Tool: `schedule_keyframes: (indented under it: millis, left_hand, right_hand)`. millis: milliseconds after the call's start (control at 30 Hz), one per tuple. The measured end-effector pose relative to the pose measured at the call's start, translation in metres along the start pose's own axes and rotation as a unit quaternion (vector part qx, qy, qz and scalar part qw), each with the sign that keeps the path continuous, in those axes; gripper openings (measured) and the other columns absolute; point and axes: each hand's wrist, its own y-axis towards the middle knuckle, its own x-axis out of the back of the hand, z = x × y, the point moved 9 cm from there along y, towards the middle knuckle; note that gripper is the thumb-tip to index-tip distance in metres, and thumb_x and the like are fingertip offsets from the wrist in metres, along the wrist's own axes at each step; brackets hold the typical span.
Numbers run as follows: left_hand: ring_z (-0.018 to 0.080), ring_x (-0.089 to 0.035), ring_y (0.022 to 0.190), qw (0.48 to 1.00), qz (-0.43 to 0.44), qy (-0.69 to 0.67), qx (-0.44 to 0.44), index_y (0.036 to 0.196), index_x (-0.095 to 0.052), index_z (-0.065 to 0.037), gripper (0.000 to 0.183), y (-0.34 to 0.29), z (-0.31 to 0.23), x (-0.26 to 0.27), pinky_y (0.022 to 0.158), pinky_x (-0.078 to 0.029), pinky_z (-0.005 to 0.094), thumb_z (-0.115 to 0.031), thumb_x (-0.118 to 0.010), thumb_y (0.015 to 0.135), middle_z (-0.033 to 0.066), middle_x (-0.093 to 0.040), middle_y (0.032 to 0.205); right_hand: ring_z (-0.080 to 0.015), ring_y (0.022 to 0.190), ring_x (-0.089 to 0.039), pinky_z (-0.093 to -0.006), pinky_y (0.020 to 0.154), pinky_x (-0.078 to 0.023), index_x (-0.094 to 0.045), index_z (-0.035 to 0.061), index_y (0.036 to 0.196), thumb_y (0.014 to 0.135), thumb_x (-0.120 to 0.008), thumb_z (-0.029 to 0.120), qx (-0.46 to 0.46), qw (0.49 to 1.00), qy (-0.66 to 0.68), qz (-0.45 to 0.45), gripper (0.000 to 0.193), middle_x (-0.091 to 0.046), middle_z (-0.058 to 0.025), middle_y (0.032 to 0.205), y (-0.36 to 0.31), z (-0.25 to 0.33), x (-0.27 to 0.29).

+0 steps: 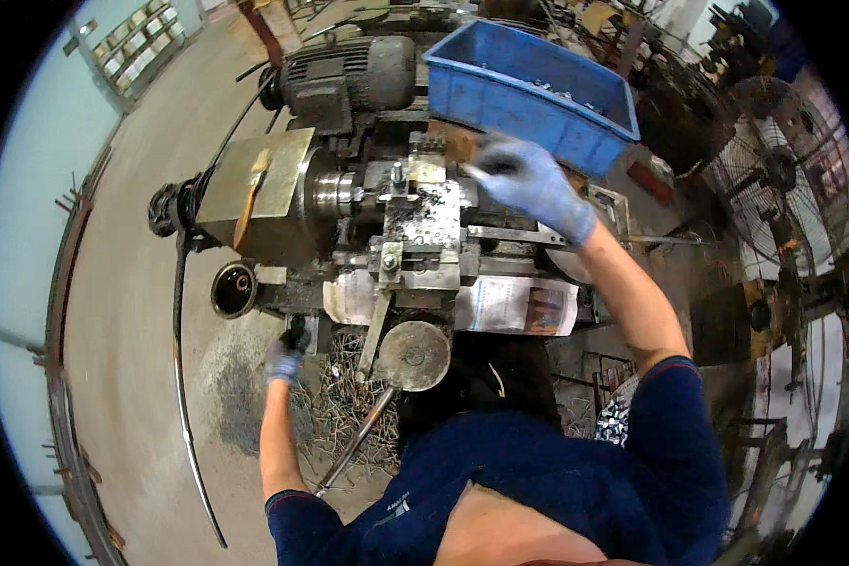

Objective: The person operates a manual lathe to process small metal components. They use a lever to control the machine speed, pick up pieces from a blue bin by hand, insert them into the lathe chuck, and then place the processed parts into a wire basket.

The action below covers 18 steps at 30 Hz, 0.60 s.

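Observation:
A small metal lathe stands before me, with a spindle chuck (332,195) on its left and a tool carriage (423,222) in the middle. My right hand (536,189), in a blue-grey glove with dark fingers, is raised right of the carriage, near the blue bin (528,104). Motion smears its fingertips, so whether they hold anything is unclear. Low at the lathe's left front, my left hand (285,360), gloved too, has its blackened fingers curled at the machine's edge. What they grip is hidden. A round metal handwheel (414,356) sits nearest my body.
On the headstock cover (255,179) lies a brush (252,198). A dark cup (234,290) hangs left, above metal shavings (349,415) on the floor. An electric motor (349,80) stands behind. Newspaper (514,304) lies across the front; a fan (778,165) stands right.

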Motion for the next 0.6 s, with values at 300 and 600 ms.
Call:
schedule_keyframes:
  millis: [300, 600]
  left_hand:
    - [0.0346, -0.061, 0.091, 0.948, 0.118, 0.295, -0.03, 0.096, -0.067, -0.015, 0.028, 0.037, -0.114, 0.053, 0.077, -0.049, 0.0437, -0.035, -0.058, 0.079, 0.0139, -0.066, 0.094]
    - [0.0307, -0.064, 0.087, 0.992, 0.123, -0.02, -0.031, 0.109, -0.063, -0.006, 0.039, -0.063, -0.16, 0.112, 0.077, -0.049, 0.0387, -0.032, -0.061, 0.08, 0.0166, -0.066, 0.096]
  right_hand:
    - [-0.0105, 0.07, -0.059, -0.0262, 0.065, -0.048, -0.066, -0.0008, 0.09, 0.083, -0.065, 0.024, -0.336, 0.934, -0.069, -0.097, 0.025, -0.066, -0.0083, 0.075, -0.195, -0.22, 0.185]
    - [-0.0285, 0.126, -0.041, -0.036, 0.102, -0.035, -0.047, 0.0085, 0.128, 0.072, -0.067, 0.041, -0.493, 0.714, -0.482, 0.126, 0.068, -0.042, -0.0132, 0.137, -0.297, -0.319, 0.262]
